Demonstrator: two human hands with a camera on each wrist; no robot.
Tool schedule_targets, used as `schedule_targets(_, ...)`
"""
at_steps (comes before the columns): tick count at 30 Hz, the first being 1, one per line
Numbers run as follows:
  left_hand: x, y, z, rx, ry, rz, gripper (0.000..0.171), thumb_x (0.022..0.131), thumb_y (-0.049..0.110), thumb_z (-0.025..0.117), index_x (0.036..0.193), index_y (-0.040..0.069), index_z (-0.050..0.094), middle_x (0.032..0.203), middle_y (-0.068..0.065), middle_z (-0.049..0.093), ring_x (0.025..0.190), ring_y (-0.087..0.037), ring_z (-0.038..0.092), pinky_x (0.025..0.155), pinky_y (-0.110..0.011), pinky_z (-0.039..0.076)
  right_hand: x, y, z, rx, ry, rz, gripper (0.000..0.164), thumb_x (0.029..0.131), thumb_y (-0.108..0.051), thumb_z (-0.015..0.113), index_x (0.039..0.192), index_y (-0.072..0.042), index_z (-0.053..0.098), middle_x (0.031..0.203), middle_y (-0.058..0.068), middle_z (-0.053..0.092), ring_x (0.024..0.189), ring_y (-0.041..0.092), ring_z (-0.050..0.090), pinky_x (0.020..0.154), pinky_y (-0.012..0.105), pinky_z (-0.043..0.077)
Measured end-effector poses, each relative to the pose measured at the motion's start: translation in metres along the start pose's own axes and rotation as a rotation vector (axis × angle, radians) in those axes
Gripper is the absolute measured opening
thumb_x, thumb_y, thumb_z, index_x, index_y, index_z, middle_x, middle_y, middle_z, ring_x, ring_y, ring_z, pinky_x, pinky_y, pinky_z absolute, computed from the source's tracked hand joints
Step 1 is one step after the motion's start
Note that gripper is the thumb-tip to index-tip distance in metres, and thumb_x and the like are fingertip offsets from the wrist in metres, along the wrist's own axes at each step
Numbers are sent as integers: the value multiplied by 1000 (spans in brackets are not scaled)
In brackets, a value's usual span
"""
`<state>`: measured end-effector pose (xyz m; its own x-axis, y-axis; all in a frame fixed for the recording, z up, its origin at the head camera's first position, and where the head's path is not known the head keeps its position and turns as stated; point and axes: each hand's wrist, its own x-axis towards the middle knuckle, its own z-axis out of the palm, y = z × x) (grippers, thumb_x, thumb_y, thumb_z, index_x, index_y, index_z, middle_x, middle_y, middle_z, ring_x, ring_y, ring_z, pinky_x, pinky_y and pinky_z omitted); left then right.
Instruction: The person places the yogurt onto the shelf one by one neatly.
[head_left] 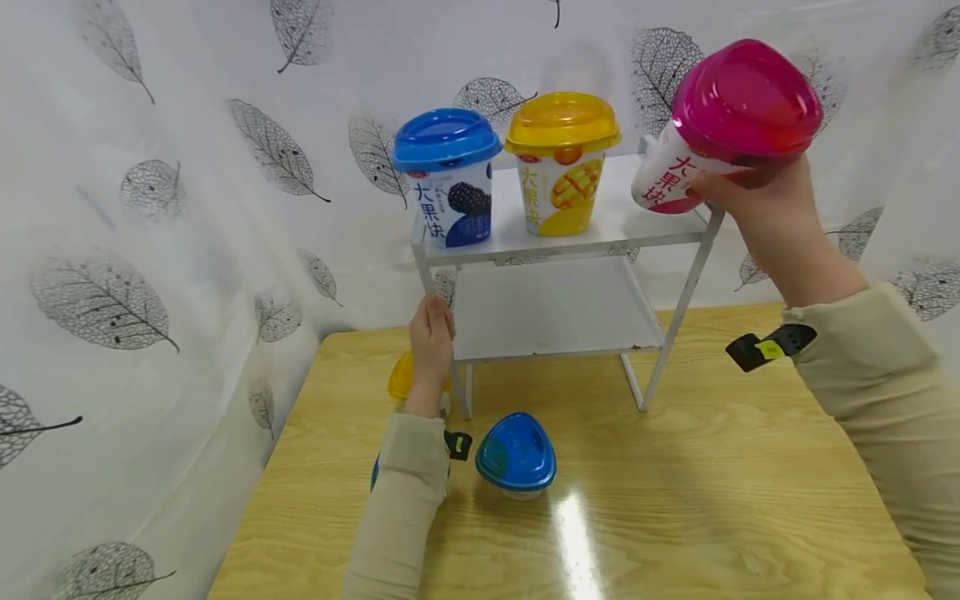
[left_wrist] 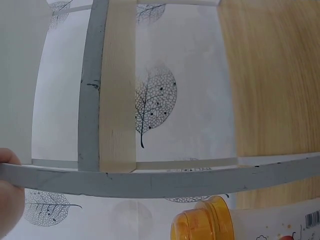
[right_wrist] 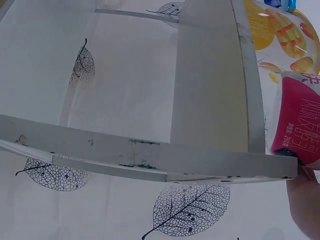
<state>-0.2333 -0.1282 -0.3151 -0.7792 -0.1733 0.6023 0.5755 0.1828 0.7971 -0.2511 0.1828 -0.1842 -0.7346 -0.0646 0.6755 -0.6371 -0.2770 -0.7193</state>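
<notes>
My right hand (head_left: 783, 225) holds a yogurt cup (head_left: 675, 171) with a pink lid, thumb across its front. The cup is tilted at the right end of the white rack's top shelf (head_left: 622, 196). In the right wrist view the cup's pink lower part (right_wrist: 300, 120) shows beside the rack's end frame. My left hand (head_left: 432, 342) grips the rack's left front leg (head_left: 422, 265). On the top shelf a blue-lidded cup (head_left: 453, 200) with a blackberry picture stands at the left, and a yellow-lidded cup (head_left: 555, 179) with a mango picture stands right of it.
The rack's lower shelf (head_left: 555, 308) is a white tray. On the wooden table (head_left: 712, 483) a blue-lidded cup (head_left: 517, 454) stands in front of the rack. A yellow-lidded cup (head_left: 401, 375) and another blue lid (head_left: 374, 473) are partly hidden by the left arm. A leaf-patterned wall covering (head_left: 187, 292) lies behind.
</notes>
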Motion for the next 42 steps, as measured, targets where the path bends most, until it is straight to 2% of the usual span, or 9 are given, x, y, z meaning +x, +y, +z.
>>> schedule_targets(5, 2, -17, 1, -2, -6, 24, 47, 93, 32, 24, 71, -8, 36, 53, -7, 34, 46, -6, 30, 45, -20, 26, -1, 3, 1, -130, 20, 50, 62, 74, 17, 60, 127, -9, 39, 127, 13, 42, 117, 24, 37, 77, 20, 45)
schedule_targets(9, 4, -31, 0, -9, 8, 30, 49, 91, 39, 26, 70, -4, 37, 53, -3, 34, 46, -7, 31, 44, -20, 26, -1, 6, 1, -175, 33, 89, 65, 75, 14, 61, 129, -12, 36, 128, 11, 39, 118, 22, 35, 76, 18, 45)
schedule_targets(16, 4, -35, 0, -9, 11, 33, 48, 89, 45, 26, 69, 3, 37, 53, 3, 33, 45, -8, 31, 43, -21, 26, 0, 8, 0, -314, 59, 171, 59, 77, 3, 65, 128, -13, 39, 126, 10, 42, 113, 20, 37, 76, 16, 44)
schedule_targets(24, 4, -33, -1, -4, -2, 23, 45, 92, 34, 24, 71, -3, 37, 52, -5, 34, 45, -8, 31, 43, -21, 26, 2, 8, 1, -449, 78, 216, 58, 80, -7, 65, 130, -17, 38, 127, 7, 42, 111, 18, 38, 82, 18, 42)
schedule_targets(29, 1, -15, 0, -2, -15, 25, 44, 93, 30, 23, 71, -7, 35, 53, -18, 33, 46, -6, 30, 45, -20, 26, 3, 8, 1, -438, 77, 229, 59, 80, -7, 65, 130, -18, 37, 128, 7, 41, 111, 19, 38, 81, 17, 42)
schedule_targets(32, -1, -5, 0, -1, -16, 25, 43, 94, 29, 24, 71, -6, 35, 53, -13, 33, 46, -5, 29, 45, -19, 26, 4, 7, 1, -415, 74, 244, 60, 80, -7, 65, 130, -19, 35, 129, 7, 39, 114, 19, 36, 82, 17, 41)
schedule_targets(37, 1, -17, 0, -3, 0, 29, 46, 93, 35, 25, 70, -2, 37, 53, -2, 34, 45, -7, 30, 44, -21, 26, 6, 8, 1, -367, 65, 246, 60, 80, -5, 65, 130, -18, 35, 130, 7, 38, 116, 19, 35, 85, 17, 39)
schedule_targets(40, 1, -17, 0, -5, 4, 37, 46, 93, 35, 25, 70, -4, 37, 53, -4, 34, 45, -6, 30, 44, -20, 26, 7, 8, 1, -359, 67, 249, 59, 80, -6, 65, 129, -18, 35, 130, 7, 39, 116, 20, 35, 86, 17, 38)
schedule_targets(42, 0, -8, 1, -8, 1, 31, 44, 94, 28, 25, 71, -7, 36, 53, -6, 33, 46, -5, 30, 44, -19, 25, 8, 8, 1, -372, 68, 260, 58, 80, -7, 65, 129, -18, 35, 130, 7, 39, 115, 20, 36, 87, 17, 38)
